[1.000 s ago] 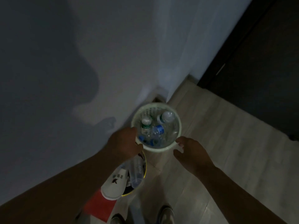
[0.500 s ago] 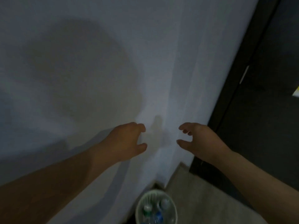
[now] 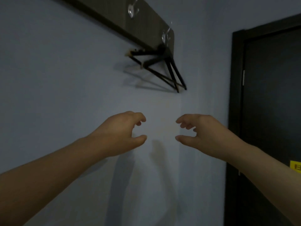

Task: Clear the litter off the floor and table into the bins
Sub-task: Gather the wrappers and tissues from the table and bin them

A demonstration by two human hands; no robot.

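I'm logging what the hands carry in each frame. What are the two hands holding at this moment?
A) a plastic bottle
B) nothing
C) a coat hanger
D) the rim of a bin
B: the left hand and the right hand are raised in front of the wall with loosely curled fingers and nothing in them. The hangers hang above, untouched.

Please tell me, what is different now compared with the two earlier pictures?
The view swung up from floor to wall: the bin of bottles is out of sight, and a rail with black hangers now shows above. The left hand and right hand lifted away from the bin's rim. Unchanged: both hold nothing, fingers loosely curled; the dark door stays on the right.
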